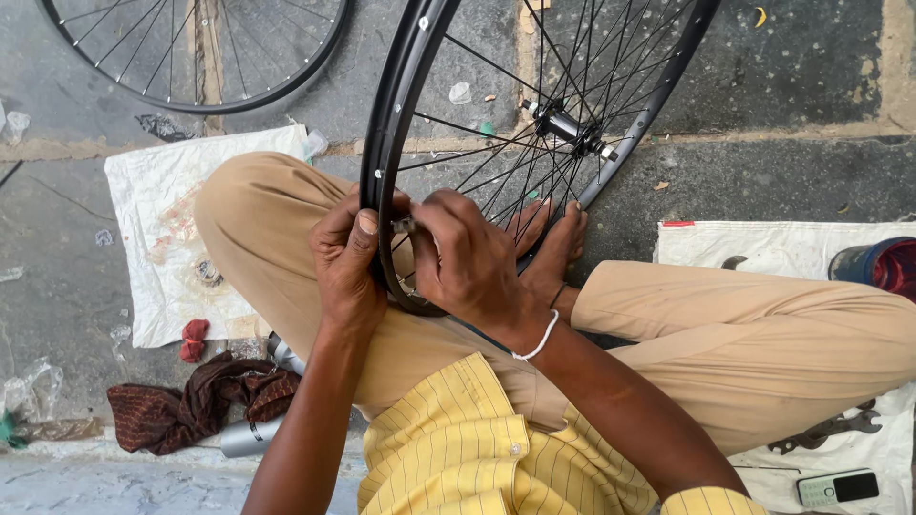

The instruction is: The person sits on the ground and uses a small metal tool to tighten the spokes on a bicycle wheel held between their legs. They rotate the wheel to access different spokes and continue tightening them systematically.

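A black spoked bicycle wheel (391, 124) stands upright on my crossed legs, its hub (565, 126) up and to the right. My left hand (345, 265) grips the rim from the left, thumb pressed on its outer face. My right hand (466, 259) is closed on a small metal tool or spoke nipple (403, 226) at the rim's inner side. A white band circles my right wrist. The rim's lowest part is hidden behind my hands.
A second wheel (196, 100) lies on the stone floor at top left. White cloth sheets (157, 210) lie left and right. A dark red rag (196, 405) and a metal cylinder (246, 437) sit lower left. A phone (838, 488), a flat wrench (825, 431) and a blue container (878, 262) are on the right.
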